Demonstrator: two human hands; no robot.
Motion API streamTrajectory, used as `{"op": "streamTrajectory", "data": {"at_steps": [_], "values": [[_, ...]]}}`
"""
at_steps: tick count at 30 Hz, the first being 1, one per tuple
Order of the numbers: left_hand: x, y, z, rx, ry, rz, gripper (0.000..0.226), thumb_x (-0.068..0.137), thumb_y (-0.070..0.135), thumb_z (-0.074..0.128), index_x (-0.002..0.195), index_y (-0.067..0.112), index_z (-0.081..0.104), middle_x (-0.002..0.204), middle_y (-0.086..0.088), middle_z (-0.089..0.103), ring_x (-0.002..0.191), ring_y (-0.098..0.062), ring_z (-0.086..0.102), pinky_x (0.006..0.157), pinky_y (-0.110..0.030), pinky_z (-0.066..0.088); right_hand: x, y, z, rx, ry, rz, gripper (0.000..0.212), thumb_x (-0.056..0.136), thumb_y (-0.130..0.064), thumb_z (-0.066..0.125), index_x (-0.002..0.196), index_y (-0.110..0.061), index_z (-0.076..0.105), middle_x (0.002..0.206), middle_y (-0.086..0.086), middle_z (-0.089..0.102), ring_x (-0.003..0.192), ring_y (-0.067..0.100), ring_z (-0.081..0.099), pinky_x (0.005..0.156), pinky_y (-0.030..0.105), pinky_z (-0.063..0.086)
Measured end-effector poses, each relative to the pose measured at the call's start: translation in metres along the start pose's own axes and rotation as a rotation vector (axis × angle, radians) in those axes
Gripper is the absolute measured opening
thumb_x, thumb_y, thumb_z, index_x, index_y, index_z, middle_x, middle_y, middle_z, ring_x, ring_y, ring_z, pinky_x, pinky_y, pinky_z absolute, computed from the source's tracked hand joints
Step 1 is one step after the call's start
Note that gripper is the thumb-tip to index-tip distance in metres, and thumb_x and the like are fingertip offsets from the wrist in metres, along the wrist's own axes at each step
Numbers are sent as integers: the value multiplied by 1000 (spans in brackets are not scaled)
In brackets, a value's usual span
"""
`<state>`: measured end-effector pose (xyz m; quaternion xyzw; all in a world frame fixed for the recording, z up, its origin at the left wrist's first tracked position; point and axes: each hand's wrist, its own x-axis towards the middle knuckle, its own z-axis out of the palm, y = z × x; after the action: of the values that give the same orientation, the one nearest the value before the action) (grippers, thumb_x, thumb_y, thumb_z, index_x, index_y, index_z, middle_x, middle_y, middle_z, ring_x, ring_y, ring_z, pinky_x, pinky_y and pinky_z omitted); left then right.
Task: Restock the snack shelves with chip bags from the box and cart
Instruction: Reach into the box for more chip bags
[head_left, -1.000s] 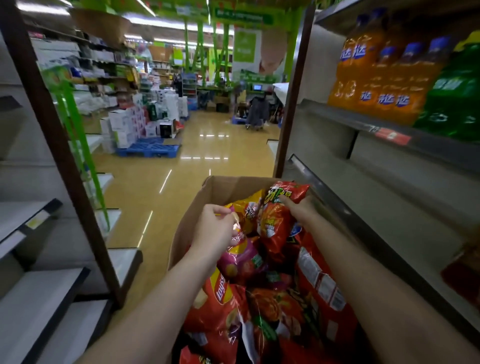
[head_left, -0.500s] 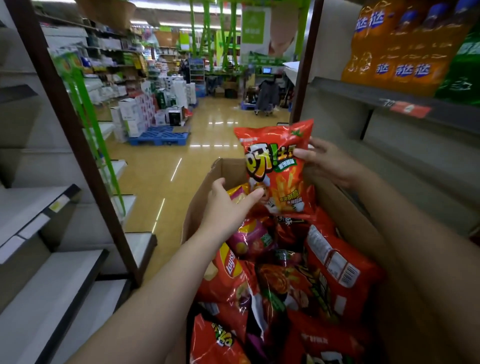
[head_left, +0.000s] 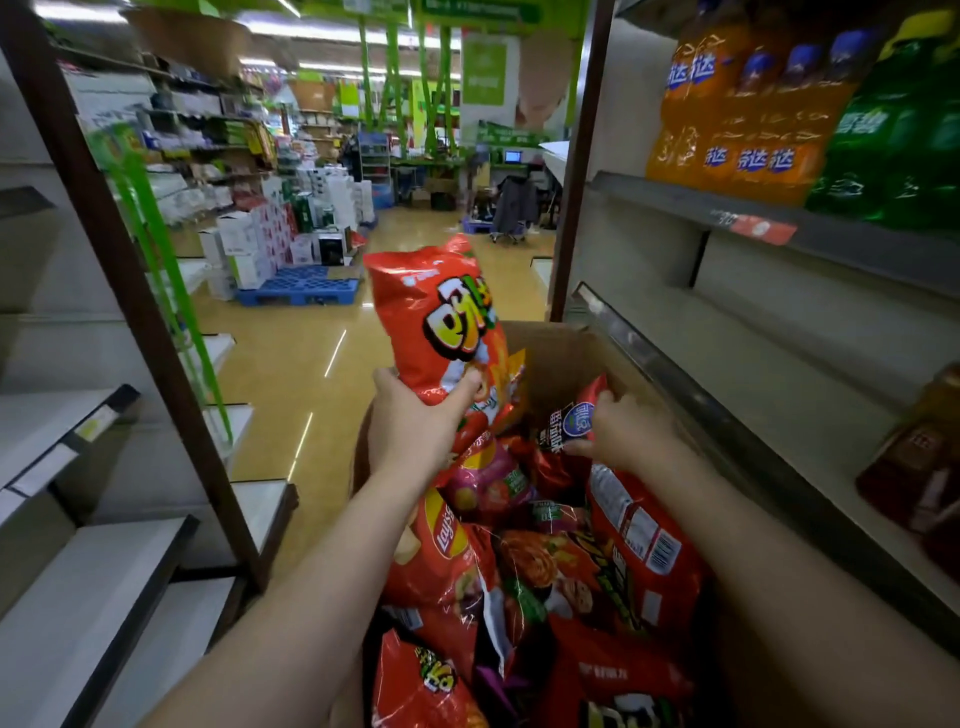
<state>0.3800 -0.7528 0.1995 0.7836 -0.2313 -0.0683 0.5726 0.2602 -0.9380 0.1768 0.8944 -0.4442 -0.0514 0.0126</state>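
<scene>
A brown cardboard box in front of me is full of red and purple chip bags. My left hand grips the lower end of a red chip bag and holds it upright above the box's far left corner. My right hand reaches into the far right of the box, and its fingers close on the top of another red bag that still lies among the others.
Bare grey shelves run along my left. On my right a grey shelf lies level with the box, with orange and green soda bottles above it. The aisle floor leads to stacked cartons on a blue pallet.
The red bag passed from my right hand to my left and rose up to the left. My right hand dropped back into the box onto another bag.
</scene>
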Motion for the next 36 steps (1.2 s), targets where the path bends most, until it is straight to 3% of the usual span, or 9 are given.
{"op": "streamTrajectory", "data": {"at_steps": [3,6,8,11,17,21,25,31,36], "values": [[1,1,4,-61,41,-54,60,78,52,71,108,19,31,118,-4,58,104,-25,60,81,-34,48,-9,2,8,-135,-20,57,93,86,-62,57,148,-2,23,138,19,47,120,31,52,85,37,46],[-4,5,10,-101,60,-46,59,80,49,71,109,19,30,116,-2,58,100,-22,61,78,-34,49,-22,-10,10,-66,125,-236,75,90,-53,59,147,-12,31,143,14,43,130,29,44,99,38,43],[-7,7,14,-97,69,-21,57,81,49,70,109,20,29,117,-2,58,101,-22,61,78,-34,51,-33,-27,11,181,-164,-519,66,91,-45,63,144,-14,40,140,7,50,129,24,48,103,33,44],[-9,6,17,-60,69,6,58,80,50,71,109,21,30,119,-3,58,104,-22,61,79,-34,51,-44,-49,23,168,-665,-591,88,85,-44,71,154,-20,21,155,0,33,141,20,35,115,33,33],[-8,3,12,-72,43,16,57,79,49,72,110,20,34,115,0,59,102,-20,61,81,-37,53,-29,-35,26,100,-789,-534,109,77,-51,76,157,-26,8,161,-5,19,146,17,24,119,33,25],[-10,5,10,-112,35,12,54,81,46,71,109,20,33,106,5,55,91,-12,56,60,-18,41,-30,-27,28,159,-714,-524,89,78,-49,76,150,-20,31,150,-4,40,133,15,43,107,25,38],[-12,5,10,-169,64,44,51,82,43,71,108,20,34,97,9,55,85,-10,56,61,-16,42,-29,-19,16,374,-572,-518,80,74,-47,80,140,-22,42,126,-14,55,109,6,56,88,16,46],[-6,14,-5,-369,251,104,50,83,37,72,115,17,38,92,15,55,78,6,55,57,-5,45,-21,-3,-16,1032,-211,-369,64,57,-68,69,102,-25,56,102,-5,68,91,11,67,80,26,55],[-14,23,-31,-517,317,148,51,83,33,72,120,19,40,97,15,59,77,12,61,60,-5,48,-23,-8,-42,1368,-8,-401,71,57,-57,84,112,-19,59,99,5,74,88,21,73,78,32,57]]}}
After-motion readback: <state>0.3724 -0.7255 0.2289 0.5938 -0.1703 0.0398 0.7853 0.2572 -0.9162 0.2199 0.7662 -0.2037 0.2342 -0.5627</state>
